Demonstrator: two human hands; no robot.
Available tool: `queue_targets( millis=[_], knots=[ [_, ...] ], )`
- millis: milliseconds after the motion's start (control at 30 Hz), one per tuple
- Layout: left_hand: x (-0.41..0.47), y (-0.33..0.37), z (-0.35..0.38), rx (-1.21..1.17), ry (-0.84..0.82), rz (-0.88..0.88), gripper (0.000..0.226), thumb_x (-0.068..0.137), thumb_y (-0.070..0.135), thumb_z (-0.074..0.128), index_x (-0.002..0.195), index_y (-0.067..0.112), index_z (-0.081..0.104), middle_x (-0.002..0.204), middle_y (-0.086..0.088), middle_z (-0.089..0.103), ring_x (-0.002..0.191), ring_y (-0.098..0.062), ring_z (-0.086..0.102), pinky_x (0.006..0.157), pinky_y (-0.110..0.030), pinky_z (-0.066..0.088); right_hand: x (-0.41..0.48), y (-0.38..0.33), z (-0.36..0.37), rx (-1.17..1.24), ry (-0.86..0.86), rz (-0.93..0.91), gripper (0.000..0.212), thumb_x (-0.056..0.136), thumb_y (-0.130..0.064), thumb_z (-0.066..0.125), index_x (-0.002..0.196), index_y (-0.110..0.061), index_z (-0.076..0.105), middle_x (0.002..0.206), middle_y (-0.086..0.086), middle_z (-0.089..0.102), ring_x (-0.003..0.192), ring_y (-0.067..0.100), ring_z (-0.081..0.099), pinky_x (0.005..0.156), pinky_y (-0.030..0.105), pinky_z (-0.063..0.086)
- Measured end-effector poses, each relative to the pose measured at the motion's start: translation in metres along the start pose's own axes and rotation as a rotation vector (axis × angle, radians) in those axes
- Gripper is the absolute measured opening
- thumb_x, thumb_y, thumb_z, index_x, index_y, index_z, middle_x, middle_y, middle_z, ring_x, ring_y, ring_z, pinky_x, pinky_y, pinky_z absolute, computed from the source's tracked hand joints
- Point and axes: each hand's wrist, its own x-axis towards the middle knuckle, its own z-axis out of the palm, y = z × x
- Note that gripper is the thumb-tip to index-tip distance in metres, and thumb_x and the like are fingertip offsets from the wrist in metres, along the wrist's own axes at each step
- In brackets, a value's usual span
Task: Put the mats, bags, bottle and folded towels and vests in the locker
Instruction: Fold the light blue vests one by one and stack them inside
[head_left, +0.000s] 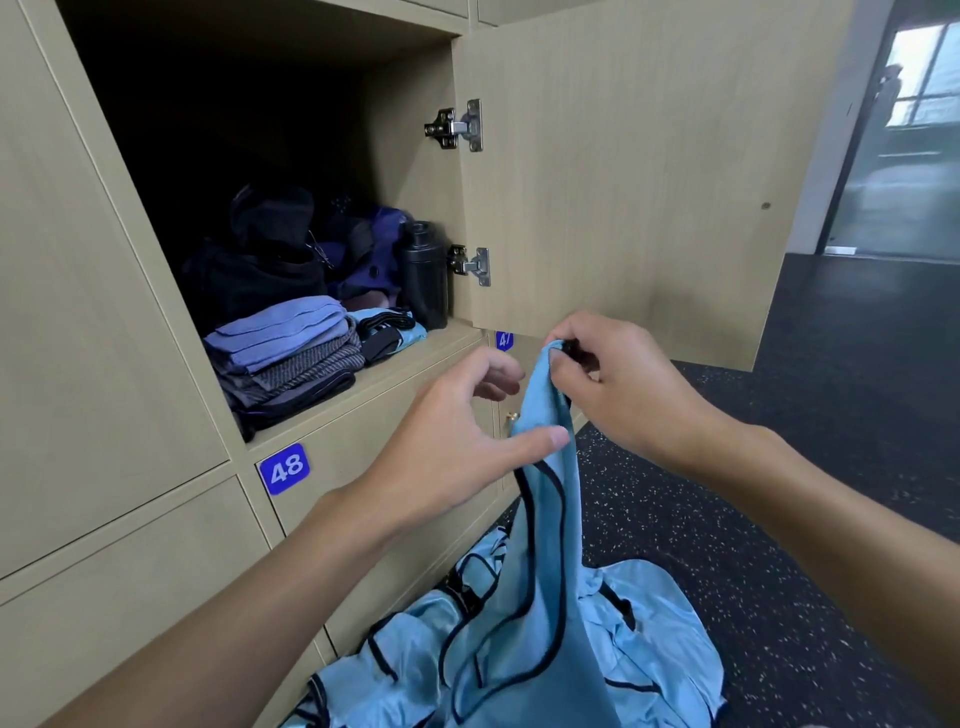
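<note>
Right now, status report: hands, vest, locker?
Right hand pinches the blue vest at its top; left hand open, thumb on the cloth. Folded towels, bags, bottle in the locker, door open. More vests heaped on the floor.

Plate 48 (284, 468): showing white digits on blue, lower left.
Floor (779, 467): lying dark and speckled at right.
Window (924, 67): glowing at far right.
</note>
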Motion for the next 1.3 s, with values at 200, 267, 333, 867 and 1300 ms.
queue_targets(
  millis=[200,267,333,867,1300],
  knots=[
    [0.004,-0.002,-0.004,-0.029,0.122,0.032,0.011,0.088,0.005,0.07,0.083,0.016,0.069,0.078,-0.004,0.071,0.074,-0.021,0.067,0.077,-0.04,0.056,0.002,0.001,-0.004,0.044,0.051,0.001,0.015,0.102,-0.017,0.047,0.094,-0.019,0.06,0.056,-0.008,0.044,0.046,0.005,0.034,0.045,0.017,0.03],
    [0.006,0.001,-0.008,-0.04,0.165,0.044,0.016,0.09,0.003,0.067,0.083,0.018,0.07,0.078,-0.007,0.07,0.072,-0.02,0.066,0.075,-0.036,0.056,0.002,0.001,-0.007,0.03,0.061,0.002,0.017,0.103,-0.016,0.044,0.095,-0.018,0.059,0.06,-0.005,0.043,0.048,0.005,0.034,0.046,0.018,0.031],
    [0.007,0.006,-0.013,-0.093,0.204,0.054,0.024,0.091,0.001,0.065,0.082,0.023,0.069,0.074,0.002,0.069,0.066,-0.009,0.063,0.072,-0.025,0.055,0.002,0.002,-0.009,0.01,0.069,0.019,0.018,0.104,-0.017,0.04,0.096,-0.018,0.057,0.065,-0.005,0.045,0.052,0.003,0.037,0.049,0.016,0.033],
    [0.012,0.013,-0.014,-0.361,0.174,-0.05,0.016,0.093,-0.002,0.063,0.093,0.014,0.061,0.068,-0.002,0.07,0.057,-0.009,0.064,0.061,-0.02,0.052,0.002,-0.002,-0.011,0.15,-0.047,0.04,0.009,0.093,-0.032,0.062,0.096,-0.024,0.058,0.065,-0.01,0.046,0.052,0.001,0.038,0.052,0.017,0.035],
    [0.01,0.008,-0.002,-0.372,0.143,-0.092,0.013,0.093,0.0,0.064,0.085,0.01,0.068,0.075,-0.005,0.073,0.061,-0.01,0.062,0.063,-0.022,0.053,0.0,-0.002,-0.011,0.178,-0.089,-0.001,0.005,0.089,-0.021,0.071,0.092,-0.018,0.067,0.076,-0.004,0.065,0.063,0.002,0.052,0.059,0.019,0.044]
  ],
)
